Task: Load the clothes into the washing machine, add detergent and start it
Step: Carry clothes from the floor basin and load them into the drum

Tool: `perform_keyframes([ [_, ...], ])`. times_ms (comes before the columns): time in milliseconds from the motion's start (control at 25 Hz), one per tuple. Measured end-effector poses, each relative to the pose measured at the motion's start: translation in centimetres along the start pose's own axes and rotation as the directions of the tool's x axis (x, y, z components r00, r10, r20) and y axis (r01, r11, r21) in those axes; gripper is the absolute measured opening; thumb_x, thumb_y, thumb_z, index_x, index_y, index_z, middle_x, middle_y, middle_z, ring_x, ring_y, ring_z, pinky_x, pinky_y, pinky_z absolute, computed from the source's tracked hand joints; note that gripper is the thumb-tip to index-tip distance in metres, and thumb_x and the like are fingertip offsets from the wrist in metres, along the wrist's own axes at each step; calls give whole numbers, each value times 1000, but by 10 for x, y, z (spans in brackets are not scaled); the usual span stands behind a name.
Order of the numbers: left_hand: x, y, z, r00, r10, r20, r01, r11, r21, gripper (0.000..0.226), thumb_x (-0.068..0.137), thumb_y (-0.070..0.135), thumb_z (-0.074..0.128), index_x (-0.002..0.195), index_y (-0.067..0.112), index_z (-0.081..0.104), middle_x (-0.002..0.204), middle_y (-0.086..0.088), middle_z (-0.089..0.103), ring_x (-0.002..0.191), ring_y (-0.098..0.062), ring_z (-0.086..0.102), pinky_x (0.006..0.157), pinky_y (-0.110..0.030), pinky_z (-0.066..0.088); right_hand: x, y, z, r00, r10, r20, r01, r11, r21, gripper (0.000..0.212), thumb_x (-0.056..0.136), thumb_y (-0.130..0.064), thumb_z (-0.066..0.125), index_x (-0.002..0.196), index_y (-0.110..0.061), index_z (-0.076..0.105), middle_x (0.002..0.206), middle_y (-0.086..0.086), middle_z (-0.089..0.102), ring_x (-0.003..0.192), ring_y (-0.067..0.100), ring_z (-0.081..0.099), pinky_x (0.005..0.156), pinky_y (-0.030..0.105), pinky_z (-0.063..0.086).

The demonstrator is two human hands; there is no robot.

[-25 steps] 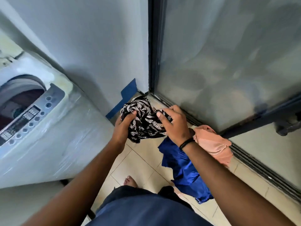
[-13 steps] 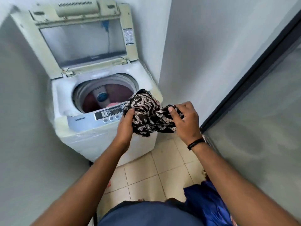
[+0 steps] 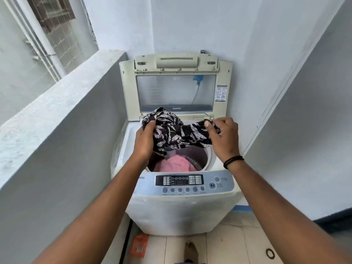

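Black-and-white garment: leaf-printed cloth (image 3: pixel 177 130), bunched, held over the open drum, lower folds hanging down into the opening.
Left hand: left hand (image 3: pixel 144 141) clenched on the left edge of the cloth, thumb on top, above the drum's left rim.
Right hand: right hand (image 3: pixel 222 138) pinching the right end of the cloth between thumb and curled fingers; black band (image 3: pixel 233 161) around the wrist.
Washing machine: white top-loader (image 3: pixel 182 212) wrapped in clear plastic, standing in a corner between a grey parapet wall (image 3: pixel 62 119) on the left and white walls behind and to the right.
Lid: cream lid (image 3: pixel 176 86) raised upright against the back wall, clear window in its middle.
Drum: pink clothing (image 3: pixel 176 163) lying inside, below the held cloth.
Control panel: blue-grey strip (image 3: pixel 190 184) along the front edge, dark display, row of round buttons.
Floor: beige tiles (image 3: pixel 224 244); orange packet (image 3: pixel 140 245) beside the machine's left foot; a bare foot (image 3: pixel 191 250) near the bottom edge; small dark ring (image 3: pixel 270 253) to the right.
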State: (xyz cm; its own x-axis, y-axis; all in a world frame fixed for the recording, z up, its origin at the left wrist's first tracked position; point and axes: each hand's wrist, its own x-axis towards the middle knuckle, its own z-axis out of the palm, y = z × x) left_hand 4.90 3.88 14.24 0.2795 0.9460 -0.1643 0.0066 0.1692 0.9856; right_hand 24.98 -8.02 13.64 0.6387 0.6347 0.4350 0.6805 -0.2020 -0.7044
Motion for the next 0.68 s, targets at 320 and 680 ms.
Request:
perform_keyframes([
  [320, 87, -29, -30, 982, 15, -189, 47, 946, 321, 56, 71, 62, 72, 68, 7, 61, 55, -12, 48, 50, -24, 49, 54, -38, 42, 78, 51, 61, 974, 103, 200, -99, 995, -29, 19, 98, -33, 61, 87, -21, 72, 92, 8, 58, 97, 33, 59, 78, 32, 45],
  [680, 153, -99, -20, 986, -165, 31, 117, 808, 578, 38, 89, 41, 75, 71, 9, 68, 51, 4, 59, 45, -16, 52, 52, -32, 42, 76, 95, 161, 870, 268, 413, -248, 963, -104, 22, 102, -24, 56, 93, -9, 69, 78, 7, 64, 71, 25, 54, 62, 31, 38],
])
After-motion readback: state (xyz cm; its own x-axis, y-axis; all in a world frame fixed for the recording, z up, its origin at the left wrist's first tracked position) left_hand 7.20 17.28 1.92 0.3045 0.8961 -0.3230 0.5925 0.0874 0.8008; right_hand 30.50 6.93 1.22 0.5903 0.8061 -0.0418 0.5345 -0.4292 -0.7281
